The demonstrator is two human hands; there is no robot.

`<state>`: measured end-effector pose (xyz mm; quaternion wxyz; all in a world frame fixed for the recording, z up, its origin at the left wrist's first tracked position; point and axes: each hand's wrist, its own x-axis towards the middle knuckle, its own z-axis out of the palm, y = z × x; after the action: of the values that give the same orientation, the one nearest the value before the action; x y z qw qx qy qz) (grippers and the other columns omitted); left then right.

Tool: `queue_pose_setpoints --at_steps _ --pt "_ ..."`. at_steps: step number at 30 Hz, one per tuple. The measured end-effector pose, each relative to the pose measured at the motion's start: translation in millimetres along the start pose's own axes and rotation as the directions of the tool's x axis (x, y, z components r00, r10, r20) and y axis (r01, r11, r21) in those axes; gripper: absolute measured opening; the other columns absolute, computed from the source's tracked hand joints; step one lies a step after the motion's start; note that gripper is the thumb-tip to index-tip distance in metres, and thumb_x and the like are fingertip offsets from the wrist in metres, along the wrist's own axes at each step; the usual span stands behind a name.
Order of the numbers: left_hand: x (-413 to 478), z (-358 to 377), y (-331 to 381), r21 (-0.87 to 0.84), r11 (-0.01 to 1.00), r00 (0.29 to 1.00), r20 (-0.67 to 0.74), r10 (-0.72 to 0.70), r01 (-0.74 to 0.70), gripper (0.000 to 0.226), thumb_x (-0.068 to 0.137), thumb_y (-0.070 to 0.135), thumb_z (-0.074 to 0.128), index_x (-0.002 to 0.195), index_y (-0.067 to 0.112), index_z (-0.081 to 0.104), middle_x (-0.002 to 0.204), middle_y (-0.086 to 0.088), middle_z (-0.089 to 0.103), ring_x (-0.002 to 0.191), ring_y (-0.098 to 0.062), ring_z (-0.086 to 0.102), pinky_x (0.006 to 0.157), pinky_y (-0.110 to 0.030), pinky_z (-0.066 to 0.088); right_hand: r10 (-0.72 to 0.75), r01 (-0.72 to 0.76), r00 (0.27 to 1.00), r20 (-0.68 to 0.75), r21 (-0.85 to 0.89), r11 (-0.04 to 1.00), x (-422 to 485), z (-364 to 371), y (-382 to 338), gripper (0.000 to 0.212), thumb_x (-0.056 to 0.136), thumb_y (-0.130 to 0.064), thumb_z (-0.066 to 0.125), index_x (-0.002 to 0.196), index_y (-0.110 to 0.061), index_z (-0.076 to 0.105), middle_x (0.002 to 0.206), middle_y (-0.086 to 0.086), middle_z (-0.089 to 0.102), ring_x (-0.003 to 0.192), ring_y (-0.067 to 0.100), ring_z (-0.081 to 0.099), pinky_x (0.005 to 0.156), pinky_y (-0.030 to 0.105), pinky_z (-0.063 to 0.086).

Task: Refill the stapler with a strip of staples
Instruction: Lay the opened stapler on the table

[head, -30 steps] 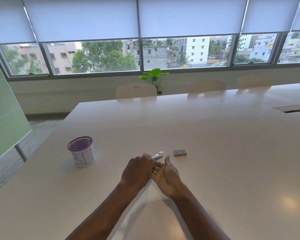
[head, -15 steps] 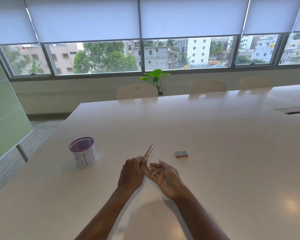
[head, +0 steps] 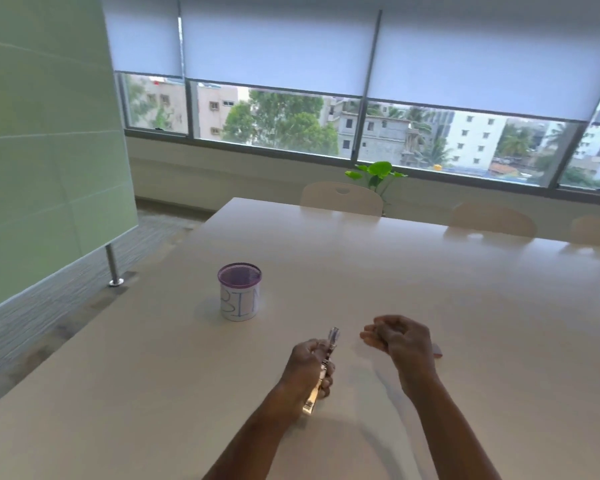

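My left hand (head: 307,367) grips a small stapler (head: 332,337) just above the white table (head: 482,323). The stapler is swung open, its metal end pointing away from me and its other end sticking out below my fist. My right hand (head: 400,341) hovers to the right of the stapler, apart from it, palm turned inward and fingers curled. Whether it holds anything is hidden. A corner of the small staple box (head: 438,352) shows on the table behind my right wrist.
A white cup with a purple mesh rim, marked BIN (head: 239,296), stands on the table ahead and left of my hands. Pale chairs (head: 342,197) line the far edge, with a green plant (head: 378,171) behind. A green glass panel (head: 49,150) on a metal post stands at left.
My view has turned left and closer. My hands have come apart: the right hand lifted away to the right with curled fingers, while the left keeps the stapler, now opened wider.
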<state>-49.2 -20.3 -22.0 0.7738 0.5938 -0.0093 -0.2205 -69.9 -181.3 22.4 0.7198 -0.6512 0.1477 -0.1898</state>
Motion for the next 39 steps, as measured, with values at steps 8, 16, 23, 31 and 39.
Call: queue_pose_setpoints --at_steps 8,16,23,31,39 --pt "-3.2 -2.1 2.5 0.063 0.998 0.999 0.041 -0.014 0.012 0.024 0.103 0.021 0.041 0.079 0.018 0.044 0.056 -0.004 0.045 0.035 -0.011 0.037 0.035 -0.013 0.026 -0.118 0.281 0.879 0.462 -0.300 0.912 38.9 144.7 -61.1 0.009 0.080 0.020 0.060 0.086 0.018 0.068 0.079 0.024 0.065 0.065 0.029 0.065 0.075 0.036 0.061" --pt "-3.3 -3.0 1.0 0.101 0.995 0.999 0.046 -0.007 0.002 0.032 0.104 0.019 0.036 0.073 0.020 0.043 0.058 -0.004 0.045 0.033 -0.008 0.037 0.033 -0.012 0.025 -0.110 0.572 0.772 0.627 -0.607 0.552 54.4 223.5 -50.1 0.023 0.071 0.012 0.059 0.076 -0.002 0.078 0.078 0.015 0.075 0.074 0.020 0.065 0.072 0.032 0.054" --pt "-3.3 -4.6 2.5 0.094 0.996 0.998 0.059 -0.019 0.013 0.030 0.104 0.021 0.036 0.075 0.021 0.046 0.059 -0.004 0.045 0.033 -0.008 0.038 0.031 -0.014 0.026 -0.146 0.556 0.776 0.614 -0.556 0.618 65.2 229.1 -50.5 0.029 0.077 0.014 0.053 0.090 0.000 0.076 0.083 0.011 0.071 0.083 0.026 0.066 0.080 0.036 0.054" --pt "-0.9 -4.0 2.4 0.088 0.996 0.998 0.068 -0.014 0.008 0.025 0.102 0.021 0.040 0.079 0.018 0.045 0.057 -0.004 0.047 0.034 -0.010 0.039 0.032 -0.014 0.027 -0.242 0.409 0.887 0.392 -0.431 0.804 58.6 123.6 -48.5 0.023 0.083 0.012 0.056 0.079 -0.005 0.071 0.077 0.011 0.070 0.060 0.017 0.067 0.056 0.026 0.048" --pt "2.2 -1.4 1.5 0.071 0.997 0.999 0.039 0.003 -0.006 0.024 0.103 0.019 0.041 0.080 0.014 0.046 0.053 -0.005 0.052 0.035 -0.013 0.044 0.035 -0.016 0.032 -0.149 0.169 0.985 0.085 -0.608 0.776 -0.9 9.6 16.3 0.015 0.086 -0.005 0.064 0.075 -0.013 0.070 0.065 0.007 0.070 0.049 0.019 0.065 0.058 0.035 0.052"
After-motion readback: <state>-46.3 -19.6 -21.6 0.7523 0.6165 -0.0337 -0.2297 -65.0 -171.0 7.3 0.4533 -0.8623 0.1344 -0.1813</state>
